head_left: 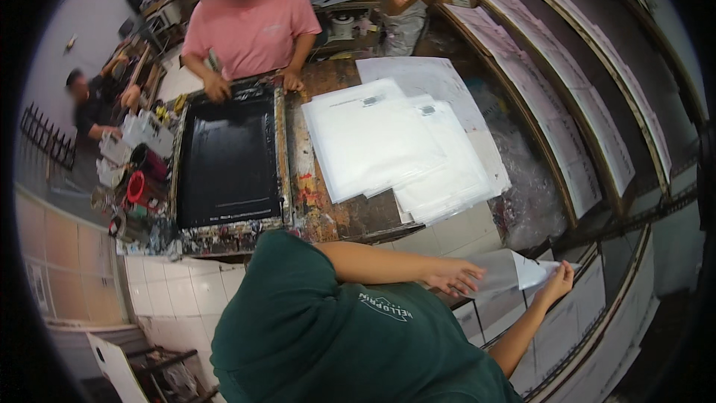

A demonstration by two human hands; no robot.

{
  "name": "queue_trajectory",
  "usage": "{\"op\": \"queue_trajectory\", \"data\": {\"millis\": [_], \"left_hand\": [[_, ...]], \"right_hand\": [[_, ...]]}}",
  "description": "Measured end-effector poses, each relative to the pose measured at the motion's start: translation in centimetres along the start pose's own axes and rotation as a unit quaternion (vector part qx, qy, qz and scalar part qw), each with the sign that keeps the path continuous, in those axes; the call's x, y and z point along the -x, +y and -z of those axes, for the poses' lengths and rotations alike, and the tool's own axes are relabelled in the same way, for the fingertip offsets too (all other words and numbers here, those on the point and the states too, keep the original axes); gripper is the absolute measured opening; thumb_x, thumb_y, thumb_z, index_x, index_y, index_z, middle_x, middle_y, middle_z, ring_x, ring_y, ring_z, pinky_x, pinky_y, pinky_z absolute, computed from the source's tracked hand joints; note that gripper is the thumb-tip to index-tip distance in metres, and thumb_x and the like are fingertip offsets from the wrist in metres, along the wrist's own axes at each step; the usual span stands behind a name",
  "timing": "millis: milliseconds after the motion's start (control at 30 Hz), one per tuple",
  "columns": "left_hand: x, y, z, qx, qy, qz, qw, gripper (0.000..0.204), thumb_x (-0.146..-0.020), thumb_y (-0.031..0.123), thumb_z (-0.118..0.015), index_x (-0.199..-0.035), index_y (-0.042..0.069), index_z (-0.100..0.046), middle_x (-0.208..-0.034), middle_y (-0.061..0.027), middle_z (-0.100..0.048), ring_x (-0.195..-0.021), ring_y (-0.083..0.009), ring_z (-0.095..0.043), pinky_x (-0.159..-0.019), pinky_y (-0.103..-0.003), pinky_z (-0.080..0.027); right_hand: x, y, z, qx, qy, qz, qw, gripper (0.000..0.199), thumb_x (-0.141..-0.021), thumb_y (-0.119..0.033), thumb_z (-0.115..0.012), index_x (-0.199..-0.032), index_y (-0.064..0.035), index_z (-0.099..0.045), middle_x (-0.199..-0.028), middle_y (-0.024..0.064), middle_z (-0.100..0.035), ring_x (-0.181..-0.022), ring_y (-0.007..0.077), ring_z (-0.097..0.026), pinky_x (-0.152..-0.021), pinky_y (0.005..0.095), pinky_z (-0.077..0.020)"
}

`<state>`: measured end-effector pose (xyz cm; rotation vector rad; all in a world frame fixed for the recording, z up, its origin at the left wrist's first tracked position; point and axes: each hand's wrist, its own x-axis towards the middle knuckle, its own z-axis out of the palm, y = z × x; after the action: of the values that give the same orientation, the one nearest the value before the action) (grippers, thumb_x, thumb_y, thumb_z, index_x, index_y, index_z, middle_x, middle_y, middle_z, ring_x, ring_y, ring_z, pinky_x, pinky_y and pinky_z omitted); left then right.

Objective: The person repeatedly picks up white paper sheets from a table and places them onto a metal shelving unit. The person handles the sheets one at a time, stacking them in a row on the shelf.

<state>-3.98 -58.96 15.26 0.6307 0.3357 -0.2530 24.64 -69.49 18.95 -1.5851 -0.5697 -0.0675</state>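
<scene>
A clear plastic bag (498,272) with a whitish part stretches between my two hands, beside the rack at the right. My right hand (554,283) is closed, pinching the bag's far right corner. At its other end, my left hand (451,276) has its fingers stretched and spread against the plastic's edge; whether any finger lies under it I cannot tell. Overlapping stacks of white plastic bags (373,142) with small dark prints lie on the paint-stained table (328,216) to my left.
A framed printing screen (231,157) coated with black ink sits on the table. Behind it stands a person in a pink shirt (250,30), a hand at its frame. Ink containers (142,188) crowd the left side. Sloping racks (552,127) carry rows of printed sheets.
</scene>
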Motion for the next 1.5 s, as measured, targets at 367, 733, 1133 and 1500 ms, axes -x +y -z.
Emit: {"op": "queue_trajectory", "data": {"millis": [367, 733, 1133, 1500], "left_hand": [[8.6, -1.5, 9.5, 0.226, 0.309, -0.237, 0.893, 0.044, -0.078, 0.048, -0.054, -0.103, 0.013, -0.048, -0.090, 0.0006, -0.052, -0.073, -0.0099, -0.048, -0.066, -0.025, -0.039], [9.0, -1.1, 10.9, 0.271, 0.350, -0.298, 0.846, 0.039, -0.078, 0.045, -0.054, -0.099, 0.013, -0.049, -0.092, 0.0001, -0.050, -0.079, -0.0105, -0.045, -0.064, -0.024, -0.038], [10.7, 0.3, 15.6, 0.357, 0.442, -0.459, 0.683, 0.036, -0.076, 0.031, -0.065, -0.102, 0.014, -0.047, -0.082, 0.0019, -0.049, -0.069, -0.0090, -0.047, -0.062, -0.024, -0.042], [13.1, 2.2, 24.1, 0.485, 0.303, -0.634, 0.520, 0.055, -0.078, 0.037, -0.062, -0.107, -0.005, -0.042, -0.098, -0.0069, -0.045, -0.090, -0.0145, -0.049, -0.079, -0.017, -0.046]], "right_hand": [[-4.8, 5.2, 0.9, -0.028, -0.009, -0.052, 0.998, 0.008, -0.081, -0.004, -0.048, -0.086, -0.0047, -0.055, -0.073, -0.0013, -0.047, -0.063, 0.0077, -0.041, -0.055, 0.0203, -0.0332], [-4.2, 2.6, -1.7, -0.019, -0.042, -0.040, 0.998, 0.010, -0.082, -0.006, -0.048, -0.087, -0.0062, -0.057, -0.069, -0.0024, -0.047, -0.062, 0.0063, -0.042, -0.055, 0.0188, -0.0328], [-5.4, 3.5, 0.3, -0.045, 0.003, -0.057, 0.997, 0.013, -0.081, -0.006, -0.048, -0.091, -0.0063, -0.056, -0.067, -0.0025, -0.046, -0.057, 0.0056, -0.039, -0.050, 0.0177, -0.0291], [-5.0, 2.7, 1.5, -0.043, -0.010, -0.058, 0.997, 0.018, -0.078, -0.001, -0.047, -0.094, -0.0050, -0.054, -0.076, -0.0007, -0.047, -0.066, 0.0080, -0.043, -0.057, 0.0197, -0.0341]]}}
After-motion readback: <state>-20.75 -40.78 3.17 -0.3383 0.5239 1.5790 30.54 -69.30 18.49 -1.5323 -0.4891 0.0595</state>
